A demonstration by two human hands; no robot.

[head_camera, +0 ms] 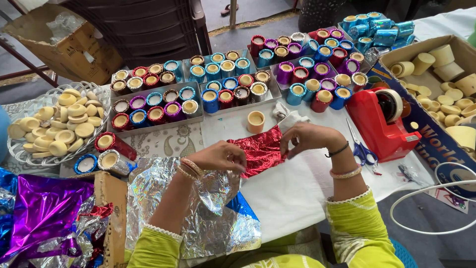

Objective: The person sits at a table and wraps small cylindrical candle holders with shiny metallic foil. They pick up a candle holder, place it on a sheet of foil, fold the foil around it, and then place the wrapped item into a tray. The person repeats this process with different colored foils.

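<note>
White-covered table (292, 193), crowded with trays of foil-wrapped cups (158, 106). Your left hand (218, 156) and right hand (305, 138) both pinch a crumpled red foil sheet (260, 151), one at each end, held just above the table centre. Bare cream cup (256, 121) stands just behind it. Silver foil (198, 208) lies under your left wrist; red tape dispenser (384, 121) and scissors (362, 149) sit to your right.

The tabletop (297, 193) is covered in white sheeting. Sitting on it: grey trays (196, 118) of foil-wrapped cups, a red tape dispenser (382, 124), blue scissors (361, 149), silver foil (208, 208) and one bare cup (256, 121).
</note>
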